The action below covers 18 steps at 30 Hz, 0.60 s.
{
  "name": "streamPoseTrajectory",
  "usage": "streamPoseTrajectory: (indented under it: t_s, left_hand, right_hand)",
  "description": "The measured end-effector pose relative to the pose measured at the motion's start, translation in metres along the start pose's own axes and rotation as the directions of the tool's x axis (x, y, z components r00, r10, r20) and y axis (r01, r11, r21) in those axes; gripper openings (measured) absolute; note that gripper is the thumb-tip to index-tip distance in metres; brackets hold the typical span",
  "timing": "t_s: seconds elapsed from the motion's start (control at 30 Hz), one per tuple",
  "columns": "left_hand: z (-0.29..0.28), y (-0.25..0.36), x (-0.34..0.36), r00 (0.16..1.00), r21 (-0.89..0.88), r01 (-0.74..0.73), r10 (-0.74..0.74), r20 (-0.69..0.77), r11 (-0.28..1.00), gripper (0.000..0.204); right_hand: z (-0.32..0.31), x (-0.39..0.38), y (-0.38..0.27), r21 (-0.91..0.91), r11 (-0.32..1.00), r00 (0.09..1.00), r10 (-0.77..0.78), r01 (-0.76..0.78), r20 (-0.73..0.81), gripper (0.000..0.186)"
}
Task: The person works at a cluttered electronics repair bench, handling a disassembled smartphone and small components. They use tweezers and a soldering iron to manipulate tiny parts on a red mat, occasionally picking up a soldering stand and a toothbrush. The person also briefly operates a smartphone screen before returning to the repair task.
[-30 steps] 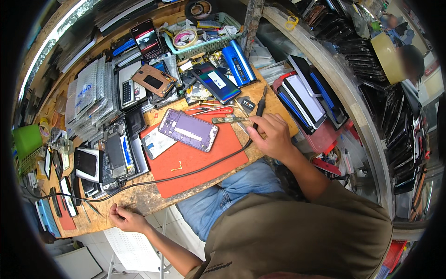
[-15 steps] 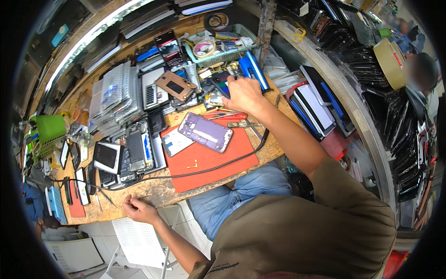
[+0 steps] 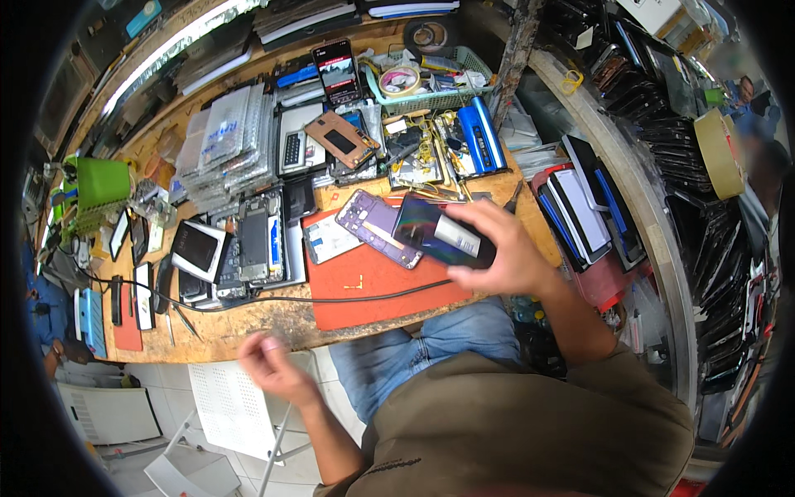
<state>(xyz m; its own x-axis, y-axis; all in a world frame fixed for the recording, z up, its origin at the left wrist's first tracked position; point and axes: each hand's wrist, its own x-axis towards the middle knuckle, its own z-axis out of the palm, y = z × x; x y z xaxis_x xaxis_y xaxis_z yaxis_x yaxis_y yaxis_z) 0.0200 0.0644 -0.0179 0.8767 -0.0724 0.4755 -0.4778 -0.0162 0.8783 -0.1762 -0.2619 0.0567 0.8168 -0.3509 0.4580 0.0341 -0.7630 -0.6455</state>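
Black phone (image 3: 431, 234) in curled right grip (image 3: 507, 248)

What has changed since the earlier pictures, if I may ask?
The right hand let go of the black corded pen-shaped tool, then picked up the white-labelled, glossy dark phone and brought it toward the person. The purple rectangular phone frame and orange mat stayed put.

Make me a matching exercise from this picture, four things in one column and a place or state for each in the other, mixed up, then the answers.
Things:
1. dark phone
2. tape roll
3. orange mat
4. left hand

Place or state:
A. in the green basket
B. with no object visible in it
C. held in the right hand
D. crossed by a black cable

Pairs: 1-C, 2-A, 3-D, 4-B
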Motion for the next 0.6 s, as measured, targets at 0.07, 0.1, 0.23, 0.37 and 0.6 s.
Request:
streamPoseTrajectory:
  t_s: [0.07,0.1,0.23,0.37,0.6]
  left_hand:
    - [0.034,0.031,-0.025,0.914,-0.217,0.273,-0.182,0.364,0.937,0.033]
    - [0.053,0.043,-0.035,0.814,-0.283,0.486,-0.311,0.491,0.827,0.036]
    - [0.088,0.061,-0.047,0.747,-0.165,0.41,-0.227,0.625,0.897,0.044]
    - [0.08,0.051,-0.049,0.845,-0.29,0.244,-0.056,0.531,0.926,0.035]
    - [0.083,0.041,-0.04,0.779,0.1,-0.355,0.235,0.582,0.93,0.026]
  right_hand:
    - [0.009,-0.014,-0.015,-0.133,0.978,0.984,-0.149,0.161,0.097,0.081]
    - [0.012,-0.02,-0.023,-0.21,0.956,0.971,-0.169,0.203,0.166,0.082]
    - [0.018,-0.034,-0.04,-0.212,0.936,0.947,-0.232,0.28,0.224,0.072]
    - [0.007,-0.044,-0.028,-0.102,0.995,0.989,0.004,0.011,0.147,0.05]
    - [0.012,-0.059,-0.008,-0.068,0.998,0.998,-0.016,0.019,0.054,0.022]
